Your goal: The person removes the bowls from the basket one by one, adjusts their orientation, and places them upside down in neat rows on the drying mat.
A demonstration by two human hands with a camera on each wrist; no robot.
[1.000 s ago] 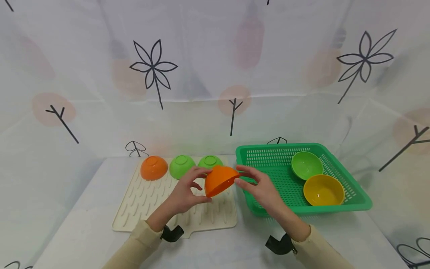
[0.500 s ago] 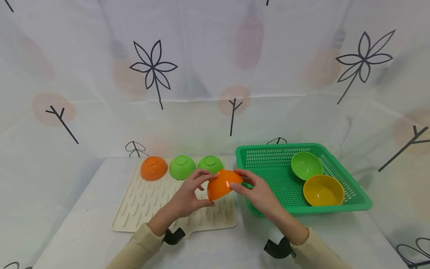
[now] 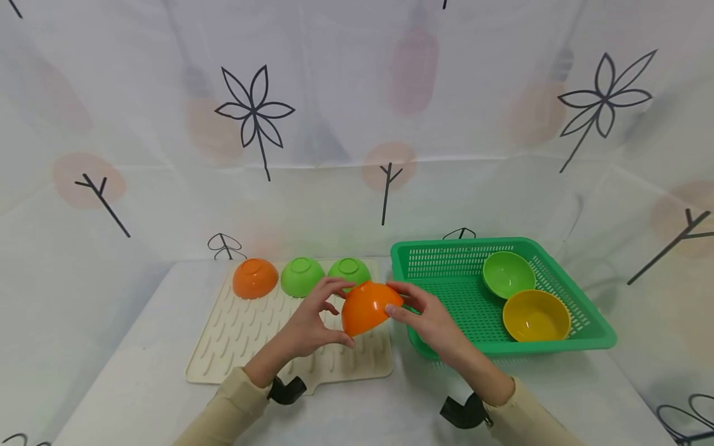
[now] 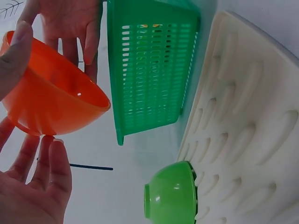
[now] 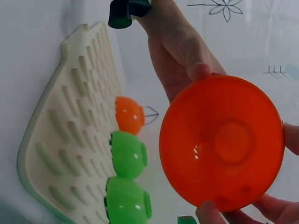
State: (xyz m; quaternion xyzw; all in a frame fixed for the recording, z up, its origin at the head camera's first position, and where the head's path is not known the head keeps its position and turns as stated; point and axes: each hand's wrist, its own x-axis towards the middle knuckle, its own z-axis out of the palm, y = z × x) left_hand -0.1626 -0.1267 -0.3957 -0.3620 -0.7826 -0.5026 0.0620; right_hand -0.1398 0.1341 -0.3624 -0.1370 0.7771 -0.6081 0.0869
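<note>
Over the drying mat, an orange bowl is held tilted between both hands, its base upward. My left hand grips it from the left, fingers by the base and thumb at the lower edge. From the right, my right hand pinches the rim, thumb on the outer wall. The left wrist view has the bowl at its left, with fingertips against the underside. In the right wrist view the bowl's inside faces the camera, bare, and my left hand reaches in from above.
Upside down along the mat's back edge stand another orange bowl, a green bowl and a second green bowl. At right, a green basket holds a green bowl and a yellow bowl. Patterned cloth hangs behind.
The orange bowl has turned so its outer wall faces the head camera instead of its opening, and has dropped slightly. My right thumb has shifted onto the outer wall.
</note>
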